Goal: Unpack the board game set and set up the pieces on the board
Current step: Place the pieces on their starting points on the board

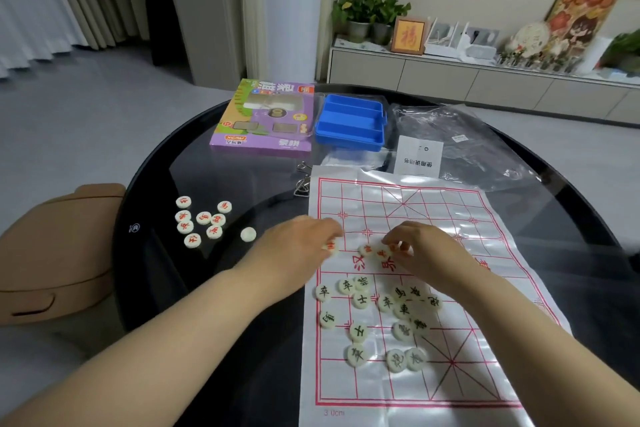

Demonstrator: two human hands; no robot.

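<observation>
Across near half of board (485, 374): black pieces (360, 300), unsorted. Pinching red piece (330, 248) at left edge with left hand (301, 243); gripping another mid-board with right hand (429, 253). Remaining red pile (202, 220) off-board leftward, nearer left hand.

Board sheet (381, 204): red 汉界 mid-board, "3 0cm" on near-left margin. Black 士 piece (361, 299), 車 piece (403, 308). Purple box (263, 135), table's far edge: 象棋, upside down. Leaflet (419, 156): 使用说明书. Framed sign (408, 35): 福.
</observation>
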